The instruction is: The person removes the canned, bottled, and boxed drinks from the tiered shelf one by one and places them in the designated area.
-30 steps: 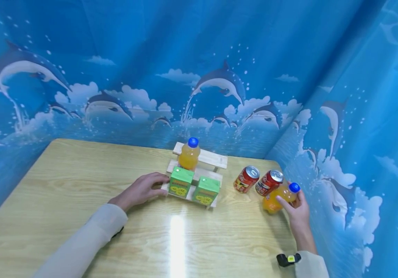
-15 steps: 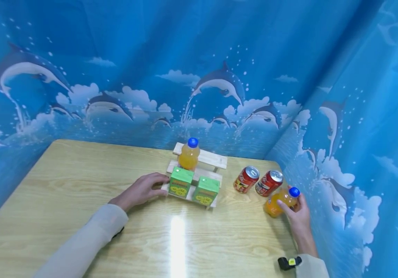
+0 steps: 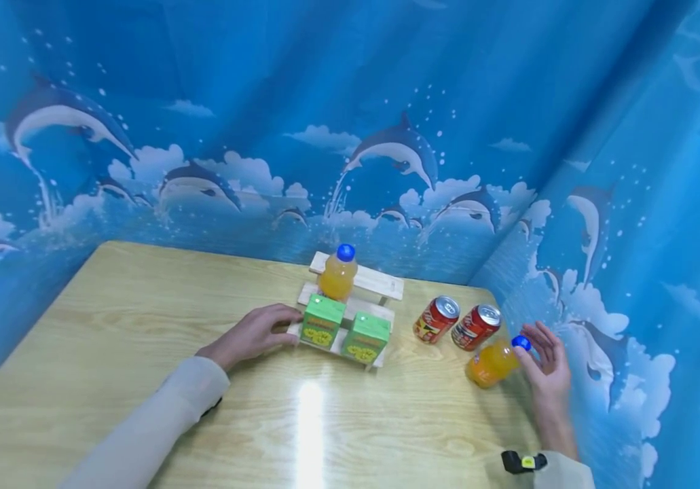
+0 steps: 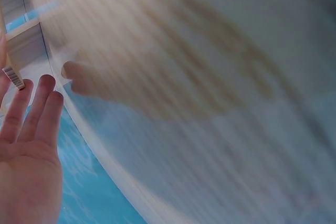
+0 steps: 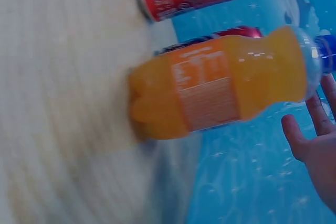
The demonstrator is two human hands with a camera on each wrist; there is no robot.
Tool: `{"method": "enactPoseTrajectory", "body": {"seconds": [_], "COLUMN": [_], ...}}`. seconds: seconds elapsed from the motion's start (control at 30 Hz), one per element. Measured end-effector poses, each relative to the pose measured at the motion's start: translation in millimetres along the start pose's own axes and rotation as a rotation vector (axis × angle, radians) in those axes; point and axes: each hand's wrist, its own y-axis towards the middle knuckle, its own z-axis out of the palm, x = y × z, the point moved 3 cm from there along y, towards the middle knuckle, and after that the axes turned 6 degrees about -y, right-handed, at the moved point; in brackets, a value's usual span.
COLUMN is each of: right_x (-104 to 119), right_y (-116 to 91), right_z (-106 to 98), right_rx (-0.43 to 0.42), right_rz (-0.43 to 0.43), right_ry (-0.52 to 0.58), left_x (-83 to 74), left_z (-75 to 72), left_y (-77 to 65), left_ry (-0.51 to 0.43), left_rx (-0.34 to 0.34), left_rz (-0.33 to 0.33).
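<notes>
My right hand is at the neck of an upright orange soda bottle with a blue cap, its fingers spread and loosened around the cap. In the right wrist view, the bottle stands on the table and a gap shows between it and the thumb. My left hand holds the left end of a small stepped wooden stand, thumb and fingers about its lowest slat. On the stand are two green drink cartons in front and a second orange soda bottle behind them.
Two red soda cans stand between the wooden stand and the right-hand bottle, one of them close to that bottle. A blue dolphin-print curtain hangs behind and along the right side of the wooden table.
The right-hand bottle has shifted slightly toward me, away from the cans. My right hand has loosened from it and drawn back to the right. The left hand stays at the stand.
</notes>
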Motion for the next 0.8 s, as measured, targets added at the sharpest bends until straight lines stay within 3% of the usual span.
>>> {"method": "enactPoseTrajectory", "body": {"seconds": [0.13, 0.27, 0.57, 0.8], "right_x": [15.5, 34.2, 75.9, 94.6], "right_y": [4.3, 6.6, 9.5, 11.4], "right_z": [-3.6, 0.1, 27.2, 54.8], "right_rx": [-0.032, -0.026, 0.066, 0.156], "right_rz": [-0.061, -0.070, -0.153, -0.207], "right_ry": [0.016, -0.038, -0.035, -0.001], "left_x": [-1.1, -0.3, 1.1, 0.4], "left_z": [-1.9, -3.1, -1.9, -0.9], "left_y": [-1.0, -2.1, -1.7, -0.8], "left_ry": [0.003, -0.006, -0.015, -0.012], "left_rx": [0.004, 0.005, 0.008, 0.008], "left_rz": [0.009, 0.003, -0.003, -0.003]}}
